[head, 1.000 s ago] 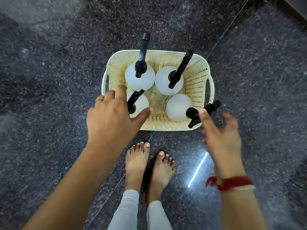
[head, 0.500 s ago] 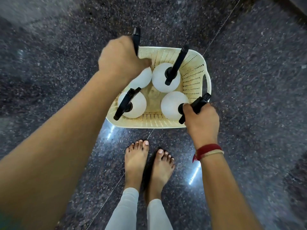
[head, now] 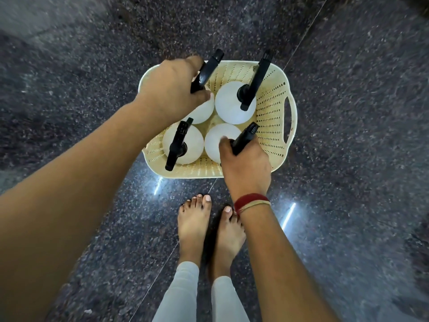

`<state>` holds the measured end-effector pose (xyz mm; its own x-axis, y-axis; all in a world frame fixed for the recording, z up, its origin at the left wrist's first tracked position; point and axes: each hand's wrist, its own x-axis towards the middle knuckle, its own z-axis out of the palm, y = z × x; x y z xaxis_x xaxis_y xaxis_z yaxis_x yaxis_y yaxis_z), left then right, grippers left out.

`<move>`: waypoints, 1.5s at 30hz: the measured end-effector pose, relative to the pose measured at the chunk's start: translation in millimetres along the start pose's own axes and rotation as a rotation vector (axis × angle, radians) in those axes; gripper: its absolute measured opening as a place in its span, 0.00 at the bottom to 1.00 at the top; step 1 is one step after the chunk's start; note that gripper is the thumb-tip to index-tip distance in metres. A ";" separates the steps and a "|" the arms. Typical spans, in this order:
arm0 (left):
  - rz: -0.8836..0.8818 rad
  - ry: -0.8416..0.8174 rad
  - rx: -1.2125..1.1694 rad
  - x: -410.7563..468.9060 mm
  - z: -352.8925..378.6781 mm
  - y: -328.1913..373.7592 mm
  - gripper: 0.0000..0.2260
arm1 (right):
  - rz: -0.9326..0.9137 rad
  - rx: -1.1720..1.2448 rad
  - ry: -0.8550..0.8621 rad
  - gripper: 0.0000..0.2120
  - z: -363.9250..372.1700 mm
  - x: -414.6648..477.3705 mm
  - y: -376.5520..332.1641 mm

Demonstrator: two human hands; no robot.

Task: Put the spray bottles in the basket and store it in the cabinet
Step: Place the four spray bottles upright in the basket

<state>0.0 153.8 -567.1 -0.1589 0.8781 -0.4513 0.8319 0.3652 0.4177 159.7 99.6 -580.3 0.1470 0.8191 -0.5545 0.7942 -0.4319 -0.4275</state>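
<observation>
We look straight down at a cream plastic basket (head: 274,108) sitting on a dark speckled stone floor (head: 348,135) in the upper middle of the frame. Its walls are perforated with rows of small slots, its corners are rounded, and a cut-out handle shows on its right side. Inside stand four white spray bottles with round, matte tops and black trigger heads, packed two by two and touching one another.

Our left hand (head: 171,94) reaches in from the lower left, the forearm crossing the frame diagonally; its fingers are curled around the black trigger head of the upper-left bottle (head: 202,111), thumb pressed against the bottle's white shoulder. Our right hand (head: 246,163) comes up from the lower right, wrist bent over the basket's near rim, and its fingers are clenched around the black head of the lower-right bottle (head: 216,142), whose ribbed nozzle sticks out above the knuckles. A red and tan thread band (head: 251,202) circles that wrist.

The upper-right bottle (head: 228,104) and the lower-left bottle (head: 192,142) stand untouched, their long black heads angled outward. Below the basket, two bare feet (head: 195,224) stand together on the glossy floor, pale trouser legs (head: 181,293) beneath them.
</observation>
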 end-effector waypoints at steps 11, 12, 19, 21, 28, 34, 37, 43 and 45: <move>-0.335 0.100 -0.142 -99.3 44.8 -22.5 0.32 | -0.034 0.160 0.150 0.37 -55.8 32.8 -36.7; -0.324 0.085 -0.140 -100.0 50.1 -23.4 0.27 | -0.028 0.138 0.088 0.37 -51.9 42.4 -44.1; -0.193 0.095 -0.121 -89.5 51.8 -20.1 0.11 | -0.092 0.040 -0.034 0.09 -32.5 76.7 -48.8; -0.158 0.065 -0.099 -89.9 48.9 -21.8 0.12 | -0.099 0.104 0.011 0.10 -32.5 77.5 -45.6; -0.201 -0.041 -0.064 -91.3 43.6 -27.4 0.10 | -0.048 0.189 0.100 0.10 -36.2 81.1 -36.7; -0.268 -0.083 -0.058 -86.4 13.7 -23.1 0.32 | 0.064 0.178 0.017 0.23 -46.1 69.5 -40.9; -0.258 0.151 -0.220 -74.7 -14.1 -13.6 0.35 | 0.117 0.140 0.037 0.39 -58.9 40.5 -29.5; -0.158 0.077 0.047 -19.5 -5.0 19.1 0.25 | 0.094 0.077 -0.122 0.27 -33.4 -3.3 -19.6; -0.109 0.053 0.101 -8.4 2.8 22.0 0.16 | 0.043 0.077 -0.083 0.23 -22.2 1.5 -20.3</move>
<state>21.1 153.6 -556.3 -0.2764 0.8510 -0.4465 0.8571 0.4284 0.2860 156.9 118.0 -556.6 0.1280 0.7666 -0.6293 0.7399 -0.4963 -0.4541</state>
